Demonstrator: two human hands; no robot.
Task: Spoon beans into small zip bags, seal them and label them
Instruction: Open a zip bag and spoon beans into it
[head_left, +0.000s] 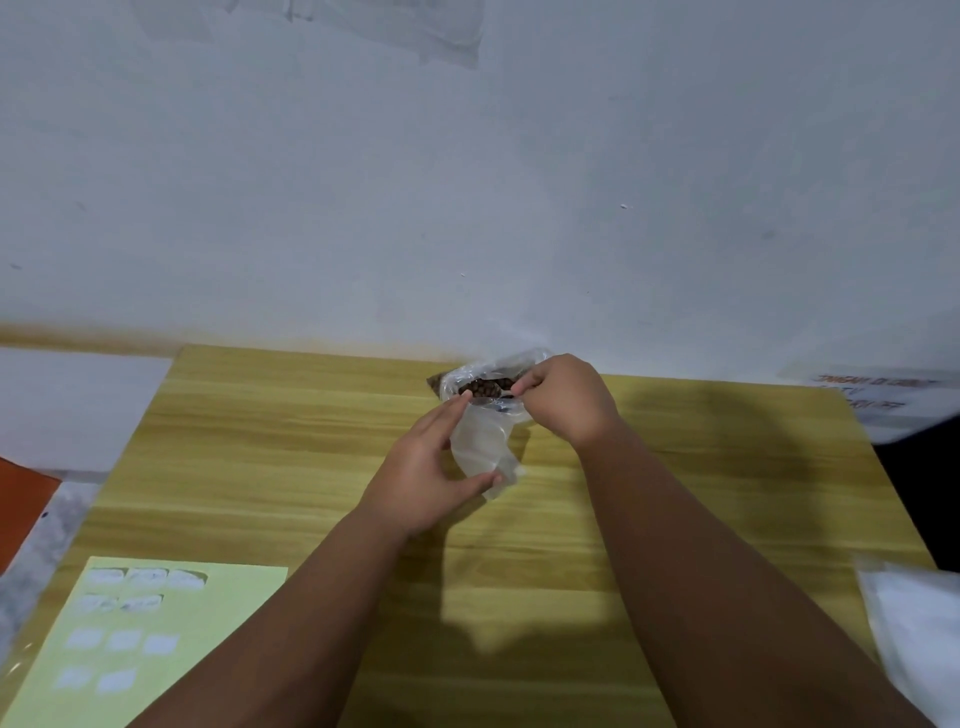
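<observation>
Left hand (431, 467) pinches the small zip bag (480, 447) between thumb and fingers, above the worktop (571, 519) centre. Right hand (561, 400) – just beyond it – pinches a spoon (483, 388) loaded with beans at the bag mouth. Label sheet (130, 639) – near left.

zip bag (480, 441): clear, upright | beans (480, 387): brown, at its mouth

The wall (467, 182) rose close behind the bag of beans (522, 361), shutting that side. Left of the bag of beans, bare worktop (291, 415) ran open to its edge. Just in front, the left hand (421, 488) holding the small zip bag (480, 447), the right hand (563, 402) pinching a loaded spoon (488, 389), and both forearms blocked the middle. Farther front-left lay the label sheet (130, 639); far front-right, pale plastic (914, 634).
</observation>
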